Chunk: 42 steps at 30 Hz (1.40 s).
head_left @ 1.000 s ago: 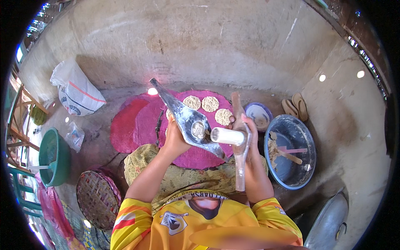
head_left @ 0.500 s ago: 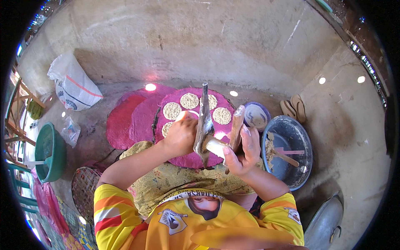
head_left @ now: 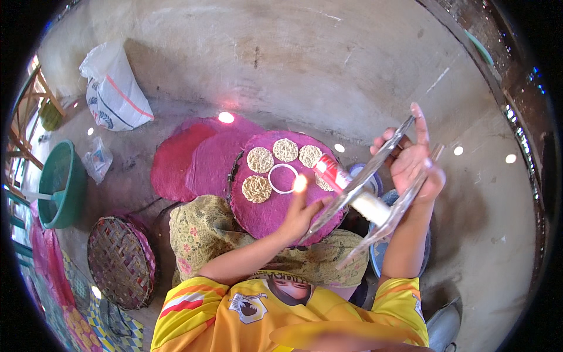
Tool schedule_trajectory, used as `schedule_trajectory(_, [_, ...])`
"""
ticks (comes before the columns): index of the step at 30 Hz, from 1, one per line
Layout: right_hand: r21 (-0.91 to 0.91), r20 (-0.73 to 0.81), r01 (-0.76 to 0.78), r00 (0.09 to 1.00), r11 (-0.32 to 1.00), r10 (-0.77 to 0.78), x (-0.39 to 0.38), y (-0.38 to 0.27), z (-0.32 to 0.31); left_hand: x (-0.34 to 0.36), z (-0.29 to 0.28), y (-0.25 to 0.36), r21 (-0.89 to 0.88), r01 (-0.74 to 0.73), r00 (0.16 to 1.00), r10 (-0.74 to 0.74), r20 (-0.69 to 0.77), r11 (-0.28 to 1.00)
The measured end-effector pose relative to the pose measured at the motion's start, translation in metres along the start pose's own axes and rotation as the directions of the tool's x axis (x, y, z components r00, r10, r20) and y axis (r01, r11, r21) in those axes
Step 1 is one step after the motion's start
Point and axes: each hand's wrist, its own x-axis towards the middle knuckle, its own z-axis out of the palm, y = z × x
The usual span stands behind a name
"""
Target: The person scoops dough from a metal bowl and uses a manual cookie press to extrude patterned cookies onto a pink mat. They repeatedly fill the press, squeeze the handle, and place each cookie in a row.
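Note:
A wooden hand press (head_left: 366,205) is tilted above my lap. It has two long bars, a white cylinder between them and a red can-like tube (head_left: 332,172) at its far end. My right hand (head_left: 413,167) supports it at the bars' upper right ends, some fingers bent around a bar and one stretched upward. My left hand (head_left: 299,216) is beside the lower bar end with thumb and fingers apart; whether it touches the bar is unclear. Below, a round pink-covered tray (head_left: 258,222) bears several flat noodle-like discs (head_left: 285,150) and a white ring (head_left: 271,178).
More pink and red round mats (head_left: 176,158) lie left of the tray. A woven basket lid (head_left: 120,261), green basin (head_left: 64,199) and white sack (head_left: 114,88) are at left. A blue basin (head_left: 378,258) is partly behind my right arm. A concrete wall (head_left: 264,53) stands at the back.
The press has swung from upright to tilted and moved right, with its red tube now showing. My left hand has come off the bar and lowered; my right hand has risen rightward.

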Motion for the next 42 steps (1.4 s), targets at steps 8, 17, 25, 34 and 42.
schedule_trajectory(8, [0.203,0.150,-0.241,0.966,0.949,0.213,0.064,0.045,-0.023,-0.024,0.022,-0.004,-0.328,0.943,0.311,0.202,0.929,0.053])
schedule_trajectory(17, [0.228,-0.024,-0.639,0.750,0.735,0.661,0.104,0.154,-0.069,-0.016,0.003,-0.040,-0.533,0.834,0.551,0.255,0.795,-0.142])
schedule_trajectory(25, [-0.065,-0.125,-0.841,0.541,0.537,0.832,0.140,0.210,-0.107,0.002,-0.001,-0.048,-0.579,0.769,0.638,0.251,0.728,-0.272])
schedule_trajectory(34, [-0.222,-0.260,-0.880,0.468,0.419,0.845,0.166,0.227,-0.119,0.010,-0.003,-0.036,-0.613,0.718,0.690,0.222,0.689,-0.330])
schedule_trajectory(42, [-0.199,-0.179,-0.892,0.440,0.405,0.880,0.149,0.226,-0.069,-0.006,-0.004,-0.036,-0.667,0.684,0.727,0.192,0.659,-0.296])
